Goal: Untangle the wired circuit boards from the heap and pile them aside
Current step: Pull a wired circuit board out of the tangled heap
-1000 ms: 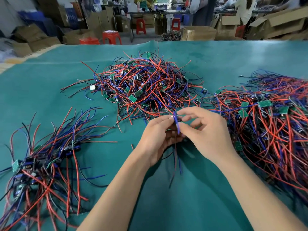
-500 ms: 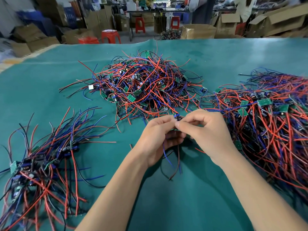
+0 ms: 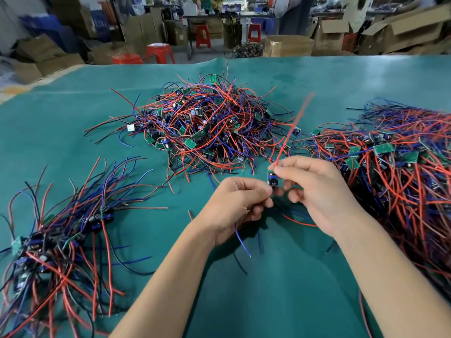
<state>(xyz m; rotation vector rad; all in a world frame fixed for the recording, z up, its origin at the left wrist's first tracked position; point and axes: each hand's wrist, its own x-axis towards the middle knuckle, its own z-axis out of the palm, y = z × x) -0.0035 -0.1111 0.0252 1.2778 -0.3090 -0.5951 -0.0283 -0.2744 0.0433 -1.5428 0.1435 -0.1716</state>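
A tangled heap (image 3: 207,125) of small green circuit boards with red, blue and black wires lies mid-table. A larger heap (image 3: 400,172) spreads along the right. A sorted pile (image 3: 61,240) with wires fanned out lies at the left. Between my hands is one small circuit board (image 3: 272,179). My left hand (image 3: 234,206) pinches its lower side, and blue and black wires hang below the palm. My right hand (image 3: 314,189) pinches a red wire (image 3: 292,128) at the board's top; the wire sticks up, blurred.
The table is covered by a teal mat (image 3: 280,289). Beyond its far edge stand red stools (image 3: 159,52), cardboard boxes (image 3: 288,46) and a workbench. A loose red wire (image 3: 300,223) lies under my right hand.
My hands lifted the board slightly and turned it. The right hand has pulled a red wire free, and it now points up and away. The blue wire hangs under the left hand.
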